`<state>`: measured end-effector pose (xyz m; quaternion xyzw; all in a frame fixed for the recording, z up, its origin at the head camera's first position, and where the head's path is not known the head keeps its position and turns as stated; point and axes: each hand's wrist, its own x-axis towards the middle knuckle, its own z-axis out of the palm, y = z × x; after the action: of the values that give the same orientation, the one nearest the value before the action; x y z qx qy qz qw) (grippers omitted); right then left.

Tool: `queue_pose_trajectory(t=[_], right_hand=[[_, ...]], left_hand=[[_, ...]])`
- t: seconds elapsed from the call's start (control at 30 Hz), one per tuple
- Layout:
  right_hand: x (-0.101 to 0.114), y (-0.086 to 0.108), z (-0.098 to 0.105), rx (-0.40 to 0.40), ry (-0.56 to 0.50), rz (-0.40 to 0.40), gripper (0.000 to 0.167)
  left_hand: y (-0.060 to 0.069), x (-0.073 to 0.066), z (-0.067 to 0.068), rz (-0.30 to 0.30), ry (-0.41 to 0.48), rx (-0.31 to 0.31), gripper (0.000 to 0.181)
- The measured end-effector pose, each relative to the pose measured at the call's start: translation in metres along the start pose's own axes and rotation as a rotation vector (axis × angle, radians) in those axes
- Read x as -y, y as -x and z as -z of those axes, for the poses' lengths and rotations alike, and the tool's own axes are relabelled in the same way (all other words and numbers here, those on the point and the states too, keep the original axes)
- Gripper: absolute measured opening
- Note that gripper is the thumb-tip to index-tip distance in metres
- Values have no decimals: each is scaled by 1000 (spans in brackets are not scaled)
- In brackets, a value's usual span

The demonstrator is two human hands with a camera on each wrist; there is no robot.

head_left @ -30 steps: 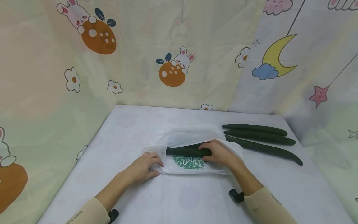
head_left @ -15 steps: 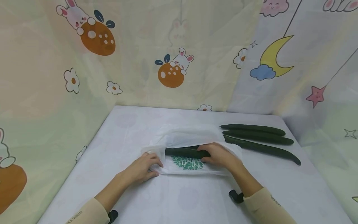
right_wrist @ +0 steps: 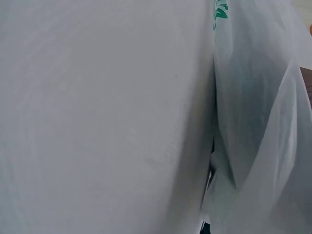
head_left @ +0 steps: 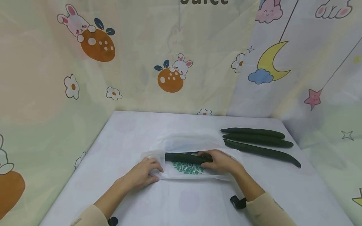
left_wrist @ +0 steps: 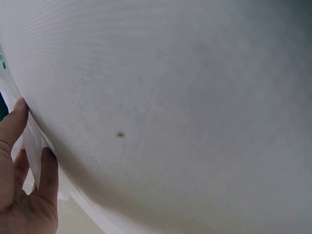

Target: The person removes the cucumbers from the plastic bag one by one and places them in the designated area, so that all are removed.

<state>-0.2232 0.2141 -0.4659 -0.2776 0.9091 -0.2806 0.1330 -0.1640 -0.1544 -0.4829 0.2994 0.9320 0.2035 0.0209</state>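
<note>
A long, slim, dark green cucumber [head_left: 183, 158] lies lengthwise from side to side over a thin white bag [head_left: 195, 142], just beyond its green leaf print [head_left: 188, 168]. The bag, crumpled and slightly see-through (the print shows as a cluster of small leaves), is spread loosely on the bench [head_left: 189, 204], its film rising in folds beyond the cucumber and meeting the cucumber's left end.

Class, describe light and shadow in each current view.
Head: soft light, no strong glare on the table; left wrist: a shadow curves from the left hand, upper right corner dark; right wrist: dim and grey, shadow along the white bag.
</note>
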Motion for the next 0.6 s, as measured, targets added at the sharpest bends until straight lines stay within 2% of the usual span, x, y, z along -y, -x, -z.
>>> queue_pose_trajectory(t=[0.23,0.6], right_hand=[[-3,3,-2,-3,-149,28,39],[4,18,7,-51,-156,124,39]], left_hand=[[-1,2,1,-19,-24,-9,25],[0,1,0,-29,-8,7,25]])
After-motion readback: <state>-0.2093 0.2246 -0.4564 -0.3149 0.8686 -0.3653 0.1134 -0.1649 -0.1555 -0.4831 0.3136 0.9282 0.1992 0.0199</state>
